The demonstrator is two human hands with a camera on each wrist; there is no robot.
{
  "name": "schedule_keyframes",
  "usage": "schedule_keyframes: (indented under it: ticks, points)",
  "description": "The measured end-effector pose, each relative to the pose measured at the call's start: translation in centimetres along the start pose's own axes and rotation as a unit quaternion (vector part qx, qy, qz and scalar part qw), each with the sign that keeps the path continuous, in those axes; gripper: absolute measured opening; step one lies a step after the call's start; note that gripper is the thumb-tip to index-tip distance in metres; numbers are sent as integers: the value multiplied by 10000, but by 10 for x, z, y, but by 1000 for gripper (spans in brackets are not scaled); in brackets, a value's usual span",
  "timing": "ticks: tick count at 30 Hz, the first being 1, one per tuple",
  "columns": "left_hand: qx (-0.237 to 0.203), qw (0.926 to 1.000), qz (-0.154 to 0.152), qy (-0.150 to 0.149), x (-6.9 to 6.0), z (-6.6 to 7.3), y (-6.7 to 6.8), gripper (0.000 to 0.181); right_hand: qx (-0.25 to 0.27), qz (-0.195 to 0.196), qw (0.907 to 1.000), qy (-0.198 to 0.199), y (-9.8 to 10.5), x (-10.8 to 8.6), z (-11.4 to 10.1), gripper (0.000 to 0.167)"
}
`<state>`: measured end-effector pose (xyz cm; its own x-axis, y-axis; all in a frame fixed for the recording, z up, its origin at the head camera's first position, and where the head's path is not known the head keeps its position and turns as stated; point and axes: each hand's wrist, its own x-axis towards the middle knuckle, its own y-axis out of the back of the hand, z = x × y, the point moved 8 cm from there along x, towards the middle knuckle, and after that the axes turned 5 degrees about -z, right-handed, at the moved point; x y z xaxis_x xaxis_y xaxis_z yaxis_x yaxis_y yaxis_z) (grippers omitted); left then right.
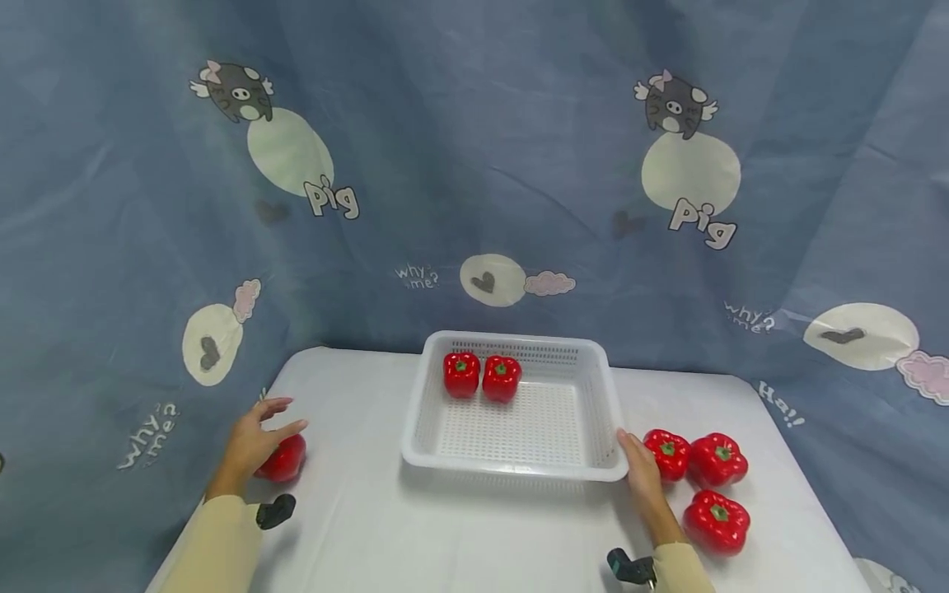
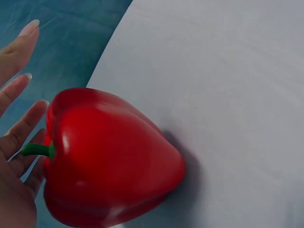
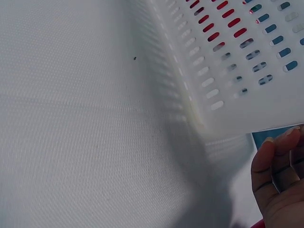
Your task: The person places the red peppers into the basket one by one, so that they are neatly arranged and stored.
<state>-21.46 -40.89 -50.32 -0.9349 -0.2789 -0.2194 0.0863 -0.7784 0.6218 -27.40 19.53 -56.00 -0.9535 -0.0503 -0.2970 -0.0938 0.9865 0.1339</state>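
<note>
The glossy red bell pepper [image 1: 287, 459] with a green stem [image 2: 35, 150] sits near the left edge of the white table [image 1: 356, 502]. Its stem points away from the tabletop, toward the fingers; the tapered end meets the surface, so its long axis seems to stand roughly upright. The left hand [image 1: 248, 445] spreads thumb and fingers wide beside and over it; contact cannot be told. A sound grip would set thumb and fingers on opposite sides of the broad shoulders, clear of the stem, and close evenly, since the narrow base looks easy to tip.

The white perforated plastic basket [image 1: 511, 470] stands by the table's far edge, two red peppers [image 1: 501, 380] in its far left part. The right hand [image 1: 643, 476], fingers loosely bent, is at its near right corner; whether it grips cannot be told.
</note>
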Motion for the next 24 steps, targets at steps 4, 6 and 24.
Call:
schedule_keyframes:
  ticks: [4, 6, 24]
  points:
    - [133, 9995, -211, 190, -3, -10, -7, 84, 46, 18, 10000, -33, 0, 0, 4, 69]
    - [123, 9994, -235, 219, -2, -12, -8, 84, 86, 31, 10000, -28, 1, 1, 4, 71]
    - [437, 9962, -656, 359, 5, -18, -6, 87, 200, 62, 9998, -31, 1, 5, 2, 70]
